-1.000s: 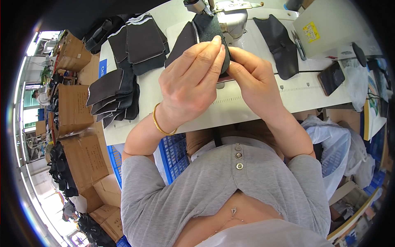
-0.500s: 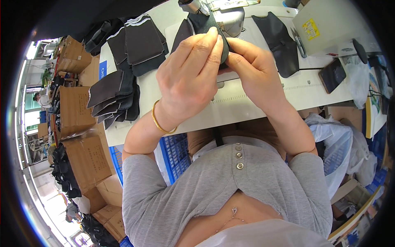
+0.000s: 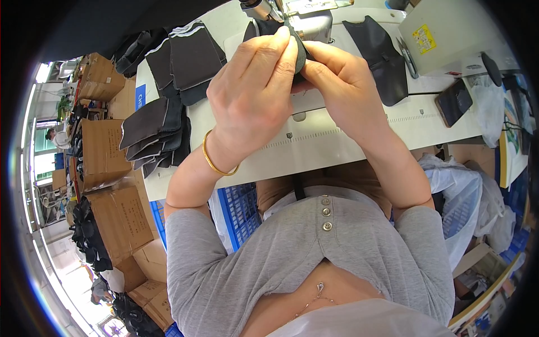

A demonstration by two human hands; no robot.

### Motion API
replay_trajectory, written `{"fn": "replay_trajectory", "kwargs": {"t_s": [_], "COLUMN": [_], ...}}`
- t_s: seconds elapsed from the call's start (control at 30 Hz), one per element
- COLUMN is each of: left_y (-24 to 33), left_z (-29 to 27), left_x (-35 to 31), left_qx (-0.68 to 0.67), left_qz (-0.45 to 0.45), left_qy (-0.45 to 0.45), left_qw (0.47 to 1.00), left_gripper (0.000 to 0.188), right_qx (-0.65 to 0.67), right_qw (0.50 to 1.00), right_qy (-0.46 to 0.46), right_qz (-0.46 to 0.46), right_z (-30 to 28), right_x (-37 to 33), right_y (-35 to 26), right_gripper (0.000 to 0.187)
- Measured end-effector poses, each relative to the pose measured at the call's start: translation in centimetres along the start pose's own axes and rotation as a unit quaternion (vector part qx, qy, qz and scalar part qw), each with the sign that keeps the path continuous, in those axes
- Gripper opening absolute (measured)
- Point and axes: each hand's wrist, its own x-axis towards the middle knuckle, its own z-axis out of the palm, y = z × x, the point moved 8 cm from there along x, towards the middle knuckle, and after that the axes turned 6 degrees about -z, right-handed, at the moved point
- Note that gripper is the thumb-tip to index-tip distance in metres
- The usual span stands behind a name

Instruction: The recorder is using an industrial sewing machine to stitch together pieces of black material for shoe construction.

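Both hands work on a dark fabric piece [image 3: 301, 58] at the head of a sewing machine [image 3: 310, 25]. My left hand [image 3: 252, 92] is closed, its fingertips pressed together on the piece's folded edge. From the other side, my right hand [image 3: 342, 84] pinches the same piece between thumb and fingers. Part of the cloth runs up under the machine head; my left hand hides much of the rest. To the left lie stacks of dark cut fabric pieces [image 3: 196, 59], with a fanned pile [image 3: 147, 128] nearer to me.
Right of the machine lies a black shaped piece [image 3: 380, 59], with thread snips [image 3: 409, 59] beside it. A black phone [image 3: 453, 104] rests near the table's right end. Blue crates [image 3: 241, 210] stand below the table [image 3: 331, 147]; cardboard boxes [image 3: 106, 151] are stacked at left.
Both hands have shifted slightly, the left a little leftward and up, with the fabric piece still between them. The piece's visible edge now sits a little further left.
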Motion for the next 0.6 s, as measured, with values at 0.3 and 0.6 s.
{"fn": "replay_trajectory", "kwargs": {"t_s": [0.3,0.6], "left_y": [-0.3,-0.5], "left_z": [0.5,0.5], "left_x": [-0.4,-1.4], "left_qx": [0.006,-0.001], "left_qz": [0.012,0.021], "left_qy": [0.026,0.081], "left_qw": [1.000,0.996], "left_gripper": [0.033,0.035], "right_qx": [0.055,0.092], "right_qw": [0.998,0.995], "right_qy": [0.023,0.046], "right_qz": [-0.001,0.017], "right_z": [0.2,0.4], "right_x": [0.2,-1.1], "right_y": [0.0,1.0], "right_gripper": [0.023,0.023]}}
